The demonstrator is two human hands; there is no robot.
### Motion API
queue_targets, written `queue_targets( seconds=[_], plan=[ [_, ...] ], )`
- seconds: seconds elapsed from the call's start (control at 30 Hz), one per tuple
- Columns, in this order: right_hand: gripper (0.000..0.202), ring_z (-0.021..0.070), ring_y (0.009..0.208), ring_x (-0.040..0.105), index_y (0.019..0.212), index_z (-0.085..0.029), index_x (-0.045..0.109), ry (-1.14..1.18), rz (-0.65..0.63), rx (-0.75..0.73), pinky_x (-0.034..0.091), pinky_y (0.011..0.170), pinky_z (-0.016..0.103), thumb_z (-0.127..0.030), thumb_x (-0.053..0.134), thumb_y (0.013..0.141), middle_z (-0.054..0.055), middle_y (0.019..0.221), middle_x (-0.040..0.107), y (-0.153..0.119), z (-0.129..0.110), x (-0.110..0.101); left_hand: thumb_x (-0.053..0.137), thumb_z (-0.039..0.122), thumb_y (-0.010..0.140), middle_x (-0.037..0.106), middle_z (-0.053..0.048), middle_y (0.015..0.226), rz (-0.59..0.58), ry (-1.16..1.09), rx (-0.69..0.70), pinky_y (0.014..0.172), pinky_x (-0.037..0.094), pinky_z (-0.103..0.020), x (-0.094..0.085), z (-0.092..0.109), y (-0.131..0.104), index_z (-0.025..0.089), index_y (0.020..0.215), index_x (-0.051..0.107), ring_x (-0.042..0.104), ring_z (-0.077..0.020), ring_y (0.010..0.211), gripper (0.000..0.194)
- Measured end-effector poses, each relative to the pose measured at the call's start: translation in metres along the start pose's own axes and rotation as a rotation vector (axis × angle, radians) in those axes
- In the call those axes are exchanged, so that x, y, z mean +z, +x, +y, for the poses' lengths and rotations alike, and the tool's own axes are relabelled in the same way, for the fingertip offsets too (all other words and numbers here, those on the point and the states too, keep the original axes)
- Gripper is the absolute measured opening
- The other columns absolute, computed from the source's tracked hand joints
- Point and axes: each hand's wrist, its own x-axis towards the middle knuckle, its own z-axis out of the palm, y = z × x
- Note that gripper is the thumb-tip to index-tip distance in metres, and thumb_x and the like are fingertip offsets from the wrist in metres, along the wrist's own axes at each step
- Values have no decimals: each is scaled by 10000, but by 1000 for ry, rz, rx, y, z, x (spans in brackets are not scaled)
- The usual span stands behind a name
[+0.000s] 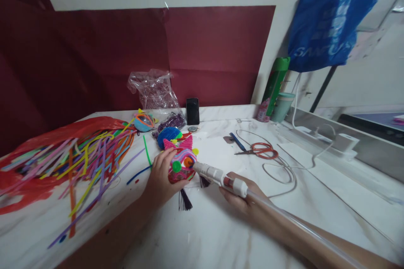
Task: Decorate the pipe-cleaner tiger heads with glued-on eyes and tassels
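My left hand [162, 172] is closed around a round craft figure [186, 157] covered in pink and striped pipe cleaner, with pointed pink ears, one green eye and one orange eye. Dark tassels [185, 201] hang below it. In my right hand [243, 195] is a white hot glue gun [217, 174], and a long clear glue stick [296, 220] runs out of its back end. The gun's nozzle is at the orange eye; whether it touches cannot be made out. Just behind the figure lies a blue yarn-like ball [169, 136].
Pipe cleaners [101, 151] spread over a red plastic bag [34, 193] at left. Orange-handled scissors [264, 150], a blue cutter [237, 141] and a looped cable [292, 176] lie at right. Behind stand a dark phone-like block [192, 111], a clear bag [154, 90] and a green can [274, 88].
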Motion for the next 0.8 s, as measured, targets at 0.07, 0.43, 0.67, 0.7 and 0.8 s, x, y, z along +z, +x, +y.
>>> queue_targets(
  seconds=[0.07, 0.43, 0.67, 0.7, 0.8],
  plan=[
    [207, 106, 543, 427, 668, -210, 409, -2, 1, -12, 351, 491, 214, -315, 499, 821, -33, 604, 459, 0, 0, 0, 727, 331, 692, 509, -153, 1271, -2, 1, 3, 1001, 408, -487, 0, 0, 0, 203, 1311, 369, 482, -319, 1195, 727],
    [208, 107, 557, 428, 688, -210, 409, 9, -25, 18, 356, 512, 218, -331, 486, 839, -35, 632, 459, 0, -2, -2, 724, 332, 691, 504, -150, 1276, -10, -5, -15, 1003, 406, -492, -1, 0, 0, 206, 1310, 370, 477, -327, 1203, 724],
    [220, 114, 558, 442, 681, -213, 410, 4, -30, 28, 365, 507, 219, -348, 489, 836, -36, 613, 458, 0, -3, -3, 703, 358, 716, 508, -157, 1273, -3, -3, -6, 998, 409, -496, 0, 0, 0, 199, 1307, 371, 483, -328, 1197, 696],
    [219, 114, 555, 442, 678, -213, 412, 2, -28, 24, 363, 501, 217, -346, 490, 833, -35, 610, 459, 0, -3, -3, 706, 355, 712, 507, -155, 1277, -8, -4, -12, 999, 408, -498, 0, -1, 0, 202, 1310, 369, 480, -329, 1202, 704],
    [203, 114, 554, 444, 677, -210, 432, 1, -19, 15, 357, 485, 214, -335, 504, 820, -28, 610, 473, 1, -2, -2, 724, 335, 687, 505, -144, 1284, -20, -2, -20, 1001, 412, -496, 0, -1, 0, 219, 1315, 363, 479, -331, 1207, 734]
  ],
)
